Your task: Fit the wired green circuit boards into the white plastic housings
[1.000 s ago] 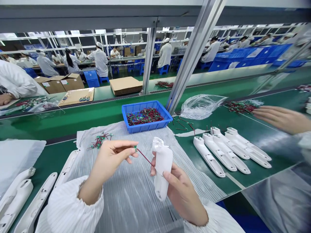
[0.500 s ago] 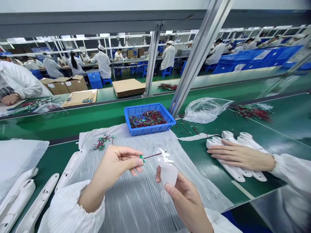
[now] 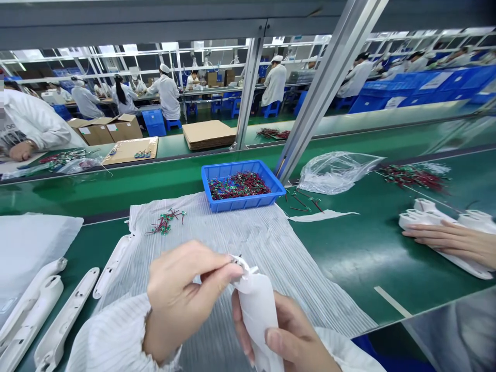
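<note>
Green assembly desk [image 3: 360, 258] carries a ribbed white plastic sheet [image 3: 302, 274]. Above it, the right hand [image 3: 289, 343] wraps a white plastic handle shell [image 3: 256, 310] to hold it steady, so the narrow fingers [image 3: 219, 268] of the left hand [image 3: 182, 299] can pinch a small, half-hidden piece [image 3: 241, 262] at its top end.

Below the blue plastic tray [image 3: 243, 202], a ribbed translucent plastic sheet [image 3: 294, 274] leaves a passable stretch down to the person's left hand [image 3: 186, 294]. A small tangle of red-and-green wired boards [image 3: 165, 222] lies to the tray's lower left. Right of the tray, a crumpled clear plastic bag [image 3: 336, 173] blocks the far side, while the glossy green workbench top [image 3: 349, 263] nearer the tray's front stays passable.
</note>
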Demonstrator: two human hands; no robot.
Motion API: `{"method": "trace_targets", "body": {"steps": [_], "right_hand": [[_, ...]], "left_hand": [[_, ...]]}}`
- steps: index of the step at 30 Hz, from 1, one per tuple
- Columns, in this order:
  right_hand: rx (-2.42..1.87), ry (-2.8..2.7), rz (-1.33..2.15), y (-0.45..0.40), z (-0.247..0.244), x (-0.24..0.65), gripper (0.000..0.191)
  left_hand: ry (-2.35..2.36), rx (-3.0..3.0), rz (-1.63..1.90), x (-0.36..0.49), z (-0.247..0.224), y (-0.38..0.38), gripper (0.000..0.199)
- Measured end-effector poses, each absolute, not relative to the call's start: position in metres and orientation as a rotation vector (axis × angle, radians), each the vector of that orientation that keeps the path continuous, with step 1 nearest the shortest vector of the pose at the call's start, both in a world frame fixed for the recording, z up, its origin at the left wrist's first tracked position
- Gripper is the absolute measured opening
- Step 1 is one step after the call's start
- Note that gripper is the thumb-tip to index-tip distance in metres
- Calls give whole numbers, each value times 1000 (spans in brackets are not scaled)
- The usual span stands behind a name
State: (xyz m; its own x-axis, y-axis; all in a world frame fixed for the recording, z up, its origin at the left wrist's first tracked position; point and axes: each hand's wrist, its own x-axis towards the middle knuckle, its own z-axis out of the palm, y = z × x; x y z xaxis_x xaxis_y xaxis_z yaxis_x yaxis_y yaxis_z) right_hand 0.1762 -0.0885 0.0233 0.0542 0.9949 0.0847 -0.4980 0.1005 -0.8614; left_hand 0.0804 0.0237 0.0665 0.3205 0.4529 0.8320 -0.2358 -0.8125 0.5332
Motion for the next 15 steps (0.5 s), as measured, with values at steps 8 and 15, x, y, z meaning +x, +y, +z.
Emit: {"method": "trace_targets", "body": {"steps": [8,15], "right_hand": [[-684,-677,1492,-93,26,174,36],[-718,-649,1578,-95,32,171,40]], "left_hand": [[68,1935,1482,80,67,30,4],[-72,2091,1552,77,67,34,3]]}}
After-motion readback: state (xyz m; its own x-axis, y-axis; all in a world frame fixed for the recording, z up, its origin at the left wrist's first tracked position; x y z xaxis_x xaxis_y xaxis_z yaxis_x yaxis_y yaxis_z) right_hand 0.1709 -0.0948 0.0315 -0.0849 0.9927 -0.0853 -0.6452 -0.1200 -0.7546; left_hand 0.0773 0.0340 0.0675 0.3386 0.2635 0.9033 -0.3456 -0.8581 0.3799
